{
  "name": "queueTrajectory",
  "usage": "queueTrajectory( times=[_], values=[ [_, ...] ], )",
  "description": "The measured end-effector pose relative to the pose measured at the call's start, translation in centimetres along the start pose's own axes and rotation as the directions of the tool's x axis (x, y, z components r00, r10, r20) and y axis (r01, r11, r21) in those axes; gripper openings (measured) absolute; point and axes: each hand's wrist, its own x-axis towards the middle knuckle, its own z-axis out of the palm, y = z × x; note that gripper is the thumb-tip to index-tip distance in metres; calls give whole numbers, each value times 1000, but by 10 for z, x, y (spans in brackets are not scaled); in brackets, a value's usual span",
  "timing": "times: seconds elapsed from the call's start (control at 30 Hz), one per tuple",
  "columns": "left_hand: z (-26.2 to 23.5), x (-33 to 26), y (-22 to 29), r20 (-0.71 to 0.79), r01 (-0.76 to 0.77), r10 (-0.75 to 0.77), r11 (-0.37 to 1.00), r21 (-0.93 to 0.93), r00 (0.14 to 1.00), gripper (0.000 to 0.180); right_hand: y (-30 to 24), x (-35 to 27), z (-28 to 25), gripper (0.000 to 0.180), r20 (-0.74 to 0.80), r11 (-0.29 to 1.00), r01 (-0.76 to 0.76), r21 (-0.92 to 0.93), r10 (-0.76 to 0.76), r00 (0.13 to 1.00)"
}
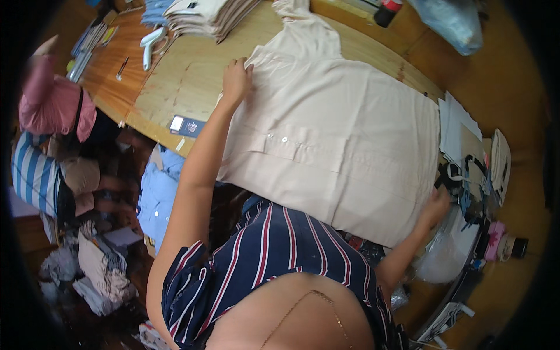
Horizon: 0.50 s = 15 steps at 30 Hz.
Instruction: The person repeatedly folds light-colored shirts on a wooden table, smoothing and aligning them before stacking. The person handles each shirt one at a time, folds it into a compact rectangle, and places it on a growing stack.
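Note:
A cream button-front shirt [385,116] lies spread over the table in front of me, its buttons near the middle and a sleeve stretching toward the far side. My left hand [238,81] is closed on the shirt's left edge, below that sleeve, with the fingertips pinching the cloth. At the shirt's right edge, close to the near corner, is my right hand [435,209]. Its fingers look bent but are blurred, and whether they grip the cloth cannot be made out. The shirt's near edge hangs close to my body.
A white handheld tag gun [153,44], a pen [122,68] and a dark blue tag [186,125] lie on the wooden table [181,87]. Folded shirts [207,17] are stacked at the back. Papers and straps crowd the right. Another person [58,111] works at left, near a blue shirt [156,198].

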Motion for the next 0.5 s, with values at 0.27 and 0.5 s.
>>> queueTrajectory(
  times=[0.27,0.5],
  values=[
    [15,52,-15,755,135,-194,981,140,626,54,-41,-22,6,31,557,949,15,314,-197,807],
    [25,54,-64,828,854,-371,470,-223,420,64,-54,55,63,50,220,944,-322,-75,330,918]
  ],
)
